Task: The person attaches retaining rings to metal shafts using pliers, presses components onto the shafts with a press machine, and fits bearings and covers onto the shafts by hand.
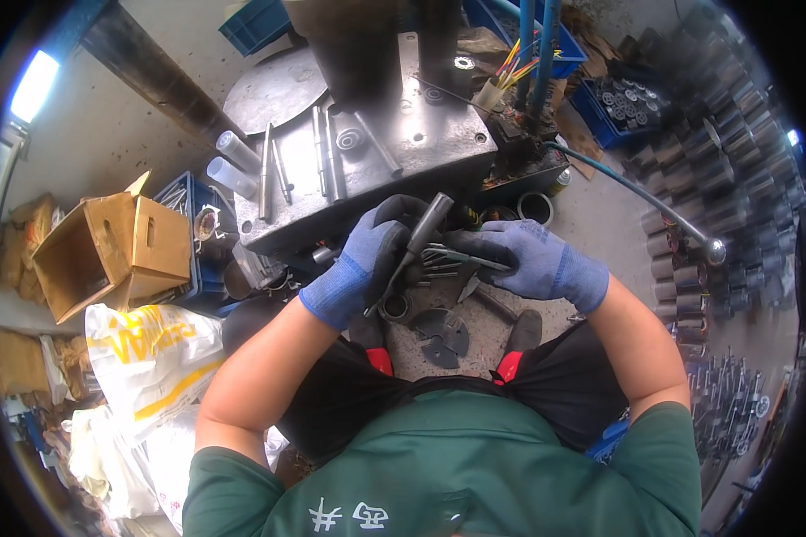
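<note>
A light (34, 87) glares upper left; edges curve into black; parts (712, 170) at right seem smeared.

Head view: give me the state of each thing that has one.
Left hand, gloved, closed on the shaft
Metal shaft, held, slanted
Right hand, gloved, closed on a thin piece
Metal rods, lying on the metal table
Cardboard box, open, tilted
White bag, creased, bulging
</note>
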Action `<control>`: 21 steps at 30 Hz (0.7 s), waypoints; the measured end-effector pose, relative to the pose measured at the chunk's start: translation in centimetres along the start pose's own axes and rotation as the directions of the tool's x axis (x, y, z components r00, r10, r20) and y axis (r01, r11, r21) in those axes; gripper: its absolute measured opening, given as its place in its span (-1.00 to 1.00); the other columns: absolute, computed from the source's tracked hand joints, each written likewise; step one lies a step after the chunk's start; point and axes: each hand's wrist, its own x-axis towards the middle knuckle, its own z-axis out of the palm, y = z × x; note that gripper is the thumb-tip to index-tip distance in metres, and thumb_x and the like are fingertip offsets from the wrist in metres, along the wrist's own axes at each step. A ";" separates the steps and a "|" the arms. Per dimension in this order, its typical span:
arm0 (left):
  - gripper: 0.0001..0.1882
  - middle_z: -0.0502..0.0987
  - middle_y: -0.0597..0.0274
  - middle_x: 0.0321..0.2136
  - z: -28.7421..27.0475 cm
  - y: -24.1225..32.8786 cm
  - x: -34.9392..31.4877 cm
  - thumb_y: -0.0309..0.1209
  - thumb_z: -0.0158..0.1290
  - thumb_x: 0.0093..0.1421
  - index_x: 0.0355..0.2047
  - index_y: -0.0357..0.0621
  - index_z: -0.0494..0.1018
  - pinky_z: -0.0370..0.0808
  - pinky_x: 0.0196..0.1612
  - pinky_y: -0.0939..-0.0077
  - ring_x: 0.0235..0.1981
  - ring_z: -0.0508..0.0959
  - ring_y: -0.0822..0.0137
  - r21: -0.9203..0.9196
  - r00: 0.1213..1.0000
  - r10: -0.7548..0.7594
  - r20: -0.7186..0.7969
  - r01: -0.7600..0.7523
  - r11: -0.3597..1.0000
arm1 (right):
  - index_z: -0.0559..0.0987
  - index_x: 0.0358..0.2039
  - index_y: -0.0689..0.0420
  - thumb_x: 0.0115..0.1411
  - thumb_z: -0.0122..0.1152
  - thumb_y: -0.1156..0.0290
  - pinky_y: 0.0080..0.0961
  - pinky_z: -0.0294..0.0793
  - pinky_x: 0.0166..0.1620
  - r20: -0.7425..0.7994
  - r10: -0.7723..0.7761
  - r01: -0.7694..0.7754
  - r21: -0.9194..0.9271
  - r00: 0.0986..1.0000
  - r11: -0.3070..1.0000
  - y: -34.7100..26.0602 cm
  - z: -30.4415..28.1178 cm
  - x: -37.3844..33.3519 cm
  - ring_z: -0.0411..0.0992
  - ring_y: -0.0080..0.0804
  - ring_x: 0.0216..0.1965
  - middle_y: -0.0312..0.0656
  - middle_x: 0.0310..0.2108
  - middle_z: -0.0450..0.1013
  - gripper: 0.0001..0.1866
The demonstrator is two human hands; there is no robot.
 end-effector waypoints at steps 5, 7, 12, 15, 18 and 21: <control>-0.62 0.56 0.12 -0.41 -0.6 -1.0 1.1 -0.60 -0.06 0.17 0.01 -0.22 0.52 0.54 -0.59 0.55 -0.63 0.54 0.36 0.020 0.992 0.090 -0.093 -0.088 0.996 | 0.46 0.40 0.08 0.20 0.37 0.44 -0.34 0.60 -0.04 -0.040 0.098 -0.078 0.354 0.994 0.932 -0.3 1.4 -0.3 0.60 -0.38 -0.12 -0.15 0.01 0.63 -0.28; -0.64 0.57 0.09 -0.37 -1.0 -0.8 1.1 -0.59 -0.03 0.20 0.01 -0.23 0.52 0.58 -0.53 0.53 -0.56 0.58 0.34 -0.064 0.997 0.054 -0.062 -0.058 0.996 | 0.44 0.41 0.11 0.21 0.40 0.42 -0.42 0.58 -0.02 0.121 0.242 -0.267 0.578 0.963 0.771 -1.9 -0.4 -0.1 0.55 -0.49 -0.11 -0.20 0.03 0.63 -0.27; -0.56 0.59 -0.10 -0.08 -3.2 -1.4 2.1 -0.55 -0.03 0.37 0.25 -0.35 0.36 0.69 -0.28 0.45 -0.15 0.70 0.17 0.260 0.924 0.347 0.157 -0.378 0.888 | 0.37 0.46 0.10 0.18 0.42 0.42 -0.61 0.55 -0.04 0.134 0.340 -0.302 0.807 0.931 0.508 -2.1 -2.4 0.0 0.50 -0.61 -0.14 -0.29 0.02 0.56 -0.18; -0.50 0.58 -0.15 0.06 -2.8 -0.1 1.4 -0.43 0.02 0.44 0.34 -0.32 0.30 0.69 -0.02 0.26 -0.01 0.69 0.08 -0.499 0.988 0.098 0.123 -0.024 0.866 | 0.38 0.44 0.14 0.15 0.40 0.45 -0.54 0.51 0.09 -0.033 0.468 -0.272 0.777 0.883 0.568 -0.4 -3.0 -0.3 0.47 -0.57 -0.05 -0.33 -0.08 0.52 -0.19; -0.51 0.59 -0.10 0.09 -1.8 1.2 0.1 -0.37 0.03 0.47 0.35 -0.25 0.31 0.70 -0.04 0.28 -0.05 0.70 0.10 -0.549 0.993 0.120 0.013 -0.093 0.830 | 0.43 0.34 0.16 0.15 0.35 0.49 -0.52 0.50 0.09 -0.156 0.496 -0.240 0.728 0.854 0.642 1.7 -2.9 0.1 0.47 -0.55 -0.05 -0.31 -0.10 0.52 -0.29; -0.48 0.57 0.03 0.07 -1.9 1.5 -0.2 -0.39 -0.02 0.51 0.43 -0.16 0.25 0.71 -0.14 0.35 -0.16 0.68 0.20 -0.509 0.996 0.089 -0.022 -0.088 0.857 | 0.48 0.20 0.18 0.13 0.28 0.54 -0.46 0.50 0.11 -0.325 0.435 -0.206 0.550 0.839 0.809 3.2 -2.0 1.0 0.48 -0.49 -0.05 -0.26 -0.11 0.53 -0.44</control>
